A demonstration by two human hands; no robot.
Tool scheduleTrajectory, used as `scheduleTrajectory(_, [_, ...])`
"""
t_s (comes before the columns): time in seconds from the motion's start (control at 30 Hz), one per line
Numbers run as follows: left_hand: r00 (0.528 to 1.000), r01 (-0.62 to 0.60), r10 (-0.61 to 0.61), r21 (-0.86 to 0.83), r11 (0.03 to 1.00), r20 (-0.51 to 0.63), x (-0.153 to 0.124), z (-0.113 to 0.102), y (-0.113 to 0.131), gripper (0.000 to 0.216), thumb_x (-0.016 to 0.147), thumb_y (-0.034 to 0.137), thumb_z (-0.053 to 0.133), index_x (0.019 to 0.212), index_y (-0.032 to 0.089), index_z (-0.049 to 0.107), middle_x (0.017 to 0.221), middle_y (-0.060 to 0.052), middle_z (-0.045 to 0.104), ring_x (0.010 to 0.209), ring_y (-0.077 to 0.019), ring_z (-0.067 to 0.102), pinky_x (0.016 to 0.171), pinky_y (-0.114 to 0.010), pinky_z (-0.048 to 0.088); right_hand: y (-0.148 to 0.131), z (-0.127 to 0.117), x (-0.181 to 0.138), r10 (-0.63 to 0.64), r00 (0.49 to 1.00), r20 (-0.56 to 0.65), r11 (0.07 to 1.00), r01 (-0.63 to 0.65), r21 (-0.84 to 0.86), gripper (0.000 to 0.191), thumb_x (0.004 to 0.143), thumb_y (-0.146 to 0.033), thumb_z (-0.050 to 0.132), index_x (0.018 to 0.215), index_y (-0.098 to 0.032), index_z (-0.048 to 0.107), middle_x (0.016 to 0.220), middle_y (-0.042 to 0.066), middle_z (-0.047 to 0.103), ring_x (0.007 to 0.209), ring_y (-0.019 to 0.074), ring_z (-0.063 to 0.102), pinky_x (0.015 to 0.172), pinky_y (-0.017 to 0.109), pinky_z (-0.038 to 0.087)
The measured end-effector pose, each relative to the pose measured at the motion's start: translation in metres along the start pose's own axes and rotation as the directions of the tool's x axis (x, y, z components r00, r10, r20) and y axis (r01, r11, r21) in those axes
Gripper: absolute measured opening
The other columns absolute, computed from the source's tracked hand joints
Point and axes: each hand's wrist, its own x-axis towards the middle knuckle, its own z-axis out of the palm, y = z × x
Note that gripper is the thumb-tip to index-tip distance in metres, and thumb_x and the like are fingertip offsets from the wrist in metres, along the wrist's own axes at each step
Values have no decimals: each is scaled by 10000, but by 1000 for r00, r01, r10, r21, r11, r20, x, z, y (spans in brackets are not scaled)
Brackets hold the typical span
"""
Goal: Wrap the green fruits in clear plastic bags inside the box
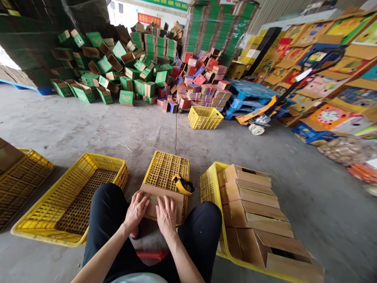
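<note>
A flat brown cardboard piece (153, 194) lies on an upturned yellow crate (167, 169) between my knees. My left hand (136, 210) rests on its left part, fingers bent over the near edge. My right hand (167, 215) lies flat on its middle with fingers stretched out. A yellow and black tape dispenser (182, 184) sits on the crate just beyond my right hand.
An empty yellow crate (70, 200) stands at my left, another (20, 179) farther left. At my right a yellow crate (210, 188) holds several folded brown boxes (253, 208). Piles of green boxes (118, 67) and red boxes (203, 84), a small yellow basket (204, 117) and a pallet jack (265, 114) stand beyond.
</note>
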Motion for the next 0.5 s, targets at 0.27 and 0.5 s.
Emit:
scheduleTrajectory(0.27, [1000, 1, 0, 30, 1000, -25, -3, 6, 1, 388, 1111, 366, 482, 1403, 248, 708, 1472, -148, 644, 1448, -346, 560, 1120, -517, 589, 50, -10, -24, 72, 993, -90, 995, -77, -57, 417, 1140, -345, 472, 1504, -331, 673, 1428, 134, 677, 1312, 352, 608, 1160, 600, 465])
scheduleTrajectory(0.5, [997, 13, -8, 63, 998, -79, -4, 13, 8, 413, 1111, 383, 464, 1450, 255, 664, 1496, -155, 638, 1474, -361, 554, 1138, -552, 567, 74, 1, -26, 53, 971, -235, 992, -23, 126, 496, 1180, -372, 326, 1461, -192, 692, 1359, 171, 714, 1265, 284, 683, 1080, 429, 592])
